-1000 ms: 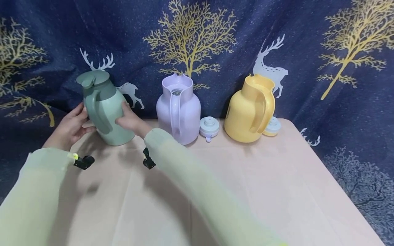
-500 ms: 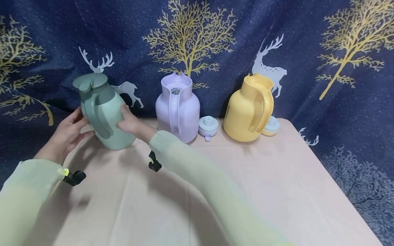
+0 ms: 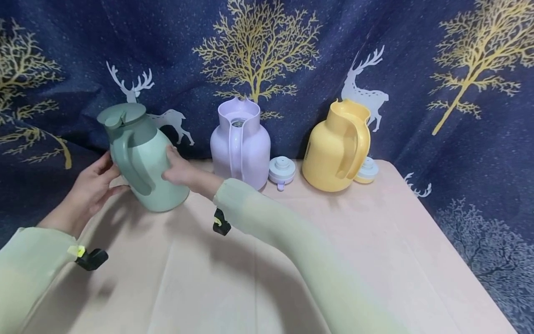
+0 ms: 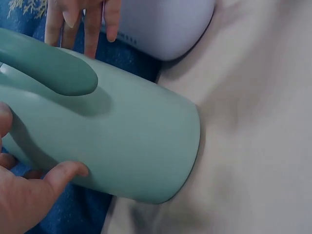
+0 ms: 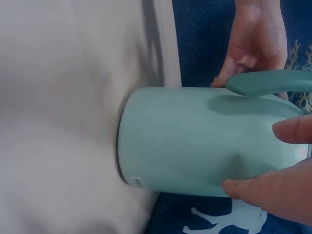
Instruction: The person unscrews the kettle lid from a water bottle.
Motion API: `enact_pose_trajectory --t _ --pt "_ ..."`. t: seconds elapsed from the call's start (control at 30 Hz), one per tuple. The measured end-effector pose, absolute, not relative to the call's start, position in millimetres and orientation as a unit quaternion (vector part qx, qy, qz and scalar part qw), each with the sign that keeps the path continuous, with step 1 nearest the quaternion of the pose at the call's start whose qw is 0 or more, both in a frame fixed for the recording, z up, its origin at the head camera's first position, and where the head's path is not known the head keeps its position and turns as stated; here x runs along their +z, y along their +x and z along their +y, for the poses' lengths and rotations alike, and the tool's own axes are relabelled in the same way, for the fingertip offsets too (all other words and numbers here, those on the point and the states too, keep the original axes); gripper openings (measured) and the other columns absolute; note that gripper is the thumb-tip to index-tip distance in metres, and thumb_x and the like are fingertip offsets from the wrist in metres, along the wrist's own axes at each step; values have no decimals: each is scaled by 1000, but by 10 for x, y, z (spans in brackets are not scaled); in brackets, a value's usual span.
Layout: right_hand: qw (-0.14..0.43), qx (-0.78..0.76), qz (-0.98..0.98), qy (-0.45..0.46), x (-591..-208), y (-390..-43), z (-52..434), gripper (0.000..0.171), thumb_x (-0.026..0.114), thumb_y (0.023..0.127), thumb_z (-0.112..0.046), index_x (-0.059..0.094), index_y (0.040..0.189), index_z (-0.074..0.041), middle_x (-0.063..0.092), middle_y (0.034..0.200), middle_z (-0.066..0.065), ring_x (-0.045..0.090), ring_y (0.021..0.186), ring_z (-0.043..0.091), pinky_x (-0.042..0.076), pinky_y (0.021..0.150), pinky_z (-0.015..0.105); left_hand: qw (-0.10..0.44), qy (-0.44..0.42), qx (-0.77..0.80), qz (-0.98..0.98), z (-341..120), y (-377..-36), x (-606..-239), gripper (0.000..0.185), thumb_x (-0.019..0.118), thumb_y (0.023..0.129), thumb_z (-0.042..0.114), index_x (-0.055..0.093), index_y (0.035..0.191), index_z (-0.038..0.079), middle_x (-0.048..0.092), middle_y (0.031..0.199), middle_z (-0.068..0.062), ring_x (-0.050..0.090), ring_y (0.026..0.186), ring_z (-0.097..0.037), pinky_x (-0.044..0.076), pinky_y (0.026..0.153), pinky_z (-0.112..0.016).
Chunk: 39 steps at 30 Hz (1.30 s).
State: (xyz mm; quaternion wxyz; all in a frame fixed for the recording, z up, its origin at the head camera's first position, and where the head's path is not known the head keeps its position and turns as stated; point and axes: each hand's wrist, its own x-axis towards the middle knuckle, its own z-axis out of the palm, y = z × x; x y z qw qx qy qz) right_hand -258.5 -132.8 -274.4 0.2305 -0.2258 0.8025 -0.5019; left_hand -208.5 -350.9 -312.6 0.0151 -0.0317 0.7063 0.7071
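A pale green thermos jug (image 3: 152,162), with a darker green lid (image 3: 121,115) and handle, is held between both hands at the table's left end. From the left side, my left hand (image 3: 92,190) grips its body. My right hand (image 3: 183,169) holds the opposite side, thumb across the front; its other fingers are hidden behind the jug in the head view. In the left wrist view, the jug's base (image 4: 183,146) is close over the table. The right wrist view shows a small label (image 5: 138,182) near the bottom.
A lidless lilac jug (image 3: 239,144) stands to the right, its stopper (image 3: 282,170) beside it. Farther right is a lidless yellow jug (image 3: 333,148) with another stopper (image 3: 367,170) partly behind it. A dark blue curtain (image 3: 175,46) hangs behind the table (image 3: 333,250).
The green jug has moved a little toward me, with its base shifting slightly right. Both hands have kept hold of it. The lilac and yellow jugs stay where they were.
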Motion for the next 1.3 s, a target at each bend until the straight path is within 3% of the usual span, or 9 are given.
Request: enact_pose_trajectory --t 0.07,0.13,0.2,0.3,0.6,0.8,0.9,1.17,1.3 --pt "231 -494 804 -235 -2723 -2554 -1298 83 48 93 3 3 160 -17 -2 168 -6 -3 153 2 2 120 13 16 -28 719 694 -3500 -2044 -3129 77 56 98 35 7 157 36 11 166 12 46 122 5 55 71 -15" --pt "226 -482 811 -244 -2711 -2523 -1272 82 48 94 2 2 160 -18 -2 168 -6 -4 153 2 2 120 13 16 -22 732 680 -3487 -2001 -3130 77 56 98 33 8 158 34 30 158 11 51 102 11 56 70 -17" --pt "214 -467 819 -255 -2712 -2494 -1246 83 48 94 1 2 160 -18 -2 168 -6 -3 154 3 2 120 13 14 -12 746 666 -3467 -1960 -3133 76 56 98 30 9 158 32 45 142 16 55 97 10 56 69 -19" --pt "190 -451 829 -269 -2738 -2455 -1211 84 51 93 0 4 160 -17 1 169 -5 -1 154 4 5 121 14 7 3 760 650 -3427 -1895 -3135 73 54 100 24 12 159 29 53 118 23 57 97 7 57 68 -21" --pt "194 -491 802 -279 -2885 -2277 -1035 86 53 92 3 1 159 -13 -4 168 -1 -5 155 8 3 125 21 -31 40 728 683 -3254 -1708 -3138 50 49 103 18 38 148 35 46 121 25 49 102 8 54 67 -18" --pt "168 -509 795 -285 -2973 -2180 -867 81 56 96 -8 5 159 -11 2 168 4 2 155 11 6 125 22 -21 1 739 673 -3135 -1615 -3147 71 53 101 18 12 159 21 46 114 17 55 96 9 55 68 -17" --pt "145 -517 795 -282 -3024 -2143 -802 78 59 97 -17 11 159 -11 8 167 5 11 154 14 14 124 23 -13 -12 737 676 -3082 -1587 -3145 78 52 101 18 -1 159 15 41 115 16 54 96 11 55 69 -16" --pt "47 -555 795 -240 -3112 -2050 -762 76 73 90 -22 32 152 -6 31 160 8 46 139 22 44 108 25 -16 -20 721 692 -2950 -1493 -3117 84 58 99 14 -1 159 12 39 118 16 57 94 12 55 70 -15" --pt "-14 -566 793 -227 -3151 -2027 -752 71 78 84 -18 44 145 -3 44 151 10 56 129 23 51 97 21 -26 -20 722 691 -2882 -1445 -3127 86 62 96 11 3 159 14 40 118 15 58 95 13 55 69 -15"
